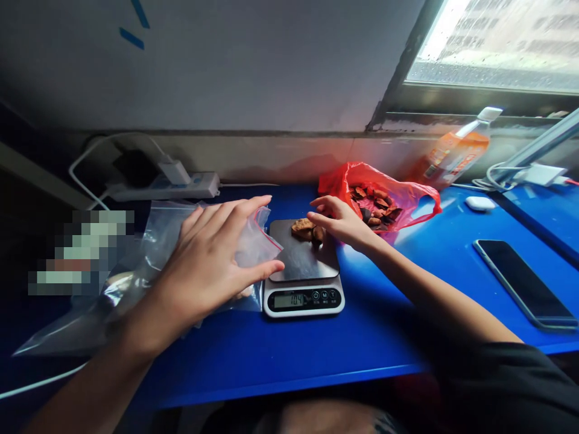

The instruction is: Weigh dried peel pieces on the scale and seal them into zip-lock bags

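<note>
A white digital kitchen scale [304,299] with a steel plate stands on the blue table, its display reading what looks like 10.4. Several brown dried pieces [307,231] lie toward the back of the plate. My left hand [212,247] is spread over clear zip bags [163,220], its thumb by the plate's left edge. One bag with a red seal strip [268,232] shows between that thumb and forefinger. Above the plate's back right, my right hand [341,220] has its fingers apart beside the brown pieces. Nothing shows in its grasp.
A red plastic bag [393,181] holding dried brown pieces sits open behind my right hand. Farther right are an orange drink bottle [459,154], a white earbud case [480,204] and a phone [525,283]. A power strip [199,185] with cables lies along the wall.
</note>
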### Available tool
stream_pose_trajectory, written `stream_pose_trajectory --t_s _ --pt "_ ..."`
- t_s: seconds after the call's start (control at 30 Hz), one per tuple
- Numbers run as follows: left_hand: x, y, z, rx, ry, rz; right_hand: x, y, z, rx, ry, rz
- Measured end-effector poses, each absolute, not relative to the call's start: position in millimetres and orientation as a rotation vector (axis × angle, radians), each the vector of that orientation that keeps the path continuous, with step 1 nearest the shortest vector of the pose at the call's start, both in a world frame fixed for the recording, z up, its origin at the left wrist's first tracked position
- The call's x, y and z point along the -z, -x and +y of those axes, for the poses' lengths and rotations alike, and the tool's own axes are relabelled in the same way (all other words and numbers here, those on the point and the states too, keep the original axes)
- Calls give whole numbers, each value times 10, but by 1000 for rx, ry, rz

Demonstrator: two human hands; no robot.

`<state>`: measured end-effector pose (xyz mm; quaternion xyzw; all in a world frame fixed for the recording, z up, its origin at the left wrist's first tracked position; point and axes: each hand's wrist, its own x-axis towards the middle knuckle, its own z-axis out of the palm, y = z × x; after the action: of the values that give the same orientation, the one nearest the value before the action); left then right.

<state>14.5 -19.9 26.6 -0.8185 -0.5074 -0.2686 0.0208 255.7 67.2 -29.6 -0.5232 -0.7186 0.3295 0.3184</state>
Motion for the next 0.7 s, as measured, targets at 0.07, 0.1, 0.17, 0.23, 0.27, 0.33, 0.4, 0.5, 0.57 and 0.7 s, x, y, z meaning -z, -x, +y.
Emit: stream_pose_trajectory --t_s 0.07,0.1,0.17,0.23,0.27,0.33,0.4,0.5,0.57,0.7 --pt "-290 -186 -200 789 2545 -1575 245 -2540 696 -880 1338 -2077" --pt "-303 -203 -205 764 2545 -1581 211 -2535 700 -823 1308 -2186" --pt "-322 -226 -220 717 2545 -1592 145 -2537 683 -653 1249 -2328" --pt "-323 -227 -230 699 2541 -1601 105 -2555 632 -610 1237 -2350" --pt "-317 -222 -230 698 2538 -1605 99 -2568 599 -659 1244 -2326" --pt "-294 -207 -218 677 2535 -1628 110 -2595 531 -820 1244 -2235" --pt "-269 -196 -197 661 2535 -1639 122 -2607 473 -934 1217 -2111" --pt "-249 -211 -164 633 2554 -1635 59 -2550 400 -1123 1092 -1930" --pt "-253 -247 -152 604 2575 -1632 -46 -2453 352 -1308 969 -1862" --pt "-286 -344 -152 556 2650 -1686 -221 -2216 304 -1567 715 -1886"
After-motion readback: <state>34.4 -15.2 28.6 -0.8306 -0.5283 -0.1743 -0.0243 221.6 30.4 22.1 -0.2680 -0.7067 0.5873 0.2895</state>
